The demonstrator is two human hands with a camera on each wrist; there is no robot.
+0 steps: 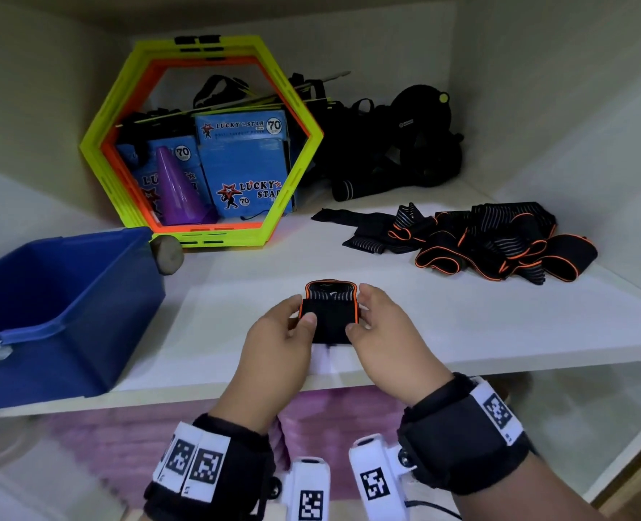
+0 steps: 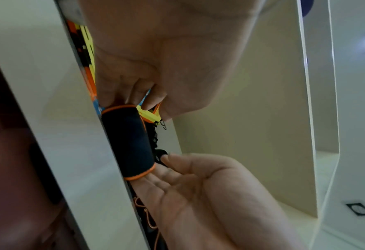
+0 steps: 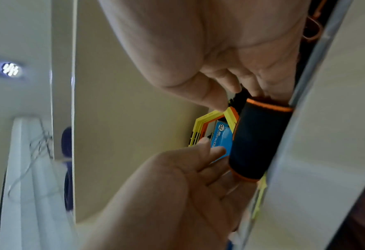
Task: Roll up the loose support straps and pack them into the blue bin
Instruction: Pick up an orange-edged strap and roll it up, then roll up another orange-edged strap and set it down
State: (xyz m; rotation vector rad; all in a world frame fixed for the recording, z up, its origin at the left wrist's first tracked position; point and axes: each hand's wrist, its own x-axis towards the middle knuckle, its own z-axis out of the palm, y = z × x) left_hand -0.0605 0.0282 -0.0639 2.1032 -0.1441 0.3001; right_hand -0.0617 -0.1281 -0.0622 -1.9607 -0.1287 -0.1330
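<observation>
Shelving of white board (image 1: 480, 332) is seen inside a pale cupboard, carrying a blue bin (image 1: 67, 295) at the left edge, a heap of loose straps (image 1: 499, 246) at the right, and hexagonal frames (image 1: 198, 141) at the back. Dark gear behind the frames is too murky to be made out. A rolled strap (image 1: 330, 314) is gripped near the shelf's front edge between the left hand (image 1: 277, 340) and the right hand (image 1: 386, 332), fingers curled round its ends, thumbs pressed on top.
</observation>
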